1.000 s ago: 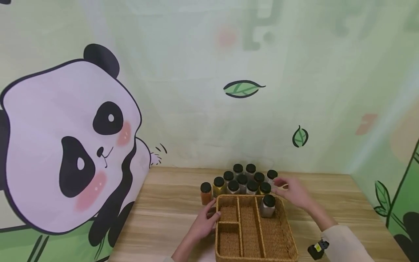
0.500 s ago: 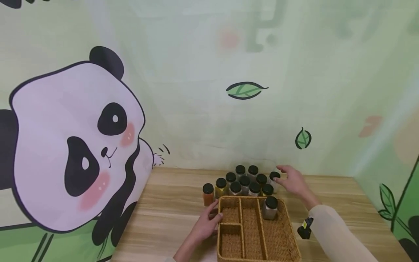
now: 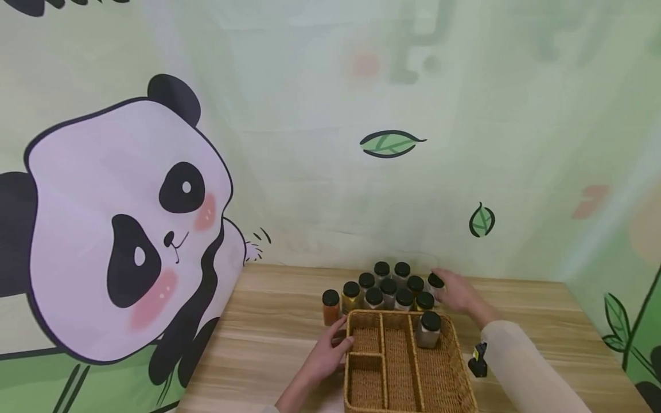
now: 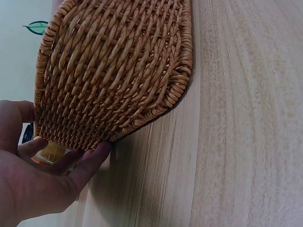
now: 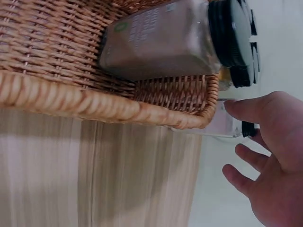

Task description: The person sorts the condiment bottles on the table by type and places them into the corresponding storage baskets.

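A big printed panda (image 3: 129,229) fills the left of the head view, head tilted, cheeks pink, spread across a pale green backdrop (image 3: 310,183) that rises right behind the wood-grain tabletop (image 3: 273,321)! Over to the right, one green leaf (image 3: 389,144) lies sideways, a smaller leaf (image 3: 482,221) stands upright lower down, and a leafy sprig (image 3: 617,321) climbs near the far edge.
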`<state>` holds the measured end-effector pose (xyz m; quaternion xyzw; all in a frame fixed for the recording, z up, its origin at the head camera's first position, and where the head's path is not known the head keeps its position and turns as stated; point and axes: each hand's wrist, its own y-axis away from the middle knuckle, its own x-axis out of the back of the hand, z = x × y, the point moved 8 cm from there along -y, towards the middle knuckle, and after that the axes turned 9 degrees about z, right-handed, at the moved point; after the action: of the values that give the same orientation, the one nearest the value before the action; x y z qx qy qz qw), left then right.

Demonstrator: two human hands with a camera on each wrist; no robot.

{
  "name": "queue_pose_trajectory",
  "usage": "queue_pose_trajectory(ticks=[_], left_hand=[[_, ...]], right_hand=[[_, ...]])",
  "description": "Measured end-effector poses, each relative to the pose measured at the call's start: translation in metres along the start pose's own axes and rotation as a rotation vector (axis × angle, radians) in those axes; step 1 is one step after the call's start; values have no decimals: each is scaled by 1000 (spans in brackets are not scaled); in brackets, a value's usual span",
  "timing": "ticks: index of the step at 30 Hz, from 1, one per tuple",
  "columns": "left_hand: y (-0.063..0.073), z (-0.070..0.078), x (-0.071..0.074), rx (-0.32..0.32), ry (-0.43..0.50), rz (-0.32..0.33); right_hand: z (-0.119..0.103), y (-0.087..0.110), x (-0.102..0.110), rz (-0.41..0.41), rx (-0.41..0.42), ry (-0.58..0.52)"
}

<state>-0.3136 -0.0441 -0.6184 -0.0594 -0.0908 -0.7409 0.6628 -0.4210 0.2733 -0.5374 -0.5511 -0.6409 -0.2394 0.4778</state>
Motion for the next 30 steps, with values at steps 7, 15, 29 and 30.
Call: queue_pose_trajectory(ticks=[7,15,29,30], left_hand=[[-1,0,-1,-7,-2,-5],[-1,1,-1,-5,-22,8],[-2,-2,0,6,-16,6],[-2,-2,1,8,-13,7]], right_hand=[[18,7,0,40,-118,-29],[30,21,0,99,-130,-180],[37,36,-3,170,-285,-291],[38,37,-3,175,-292,-296]])
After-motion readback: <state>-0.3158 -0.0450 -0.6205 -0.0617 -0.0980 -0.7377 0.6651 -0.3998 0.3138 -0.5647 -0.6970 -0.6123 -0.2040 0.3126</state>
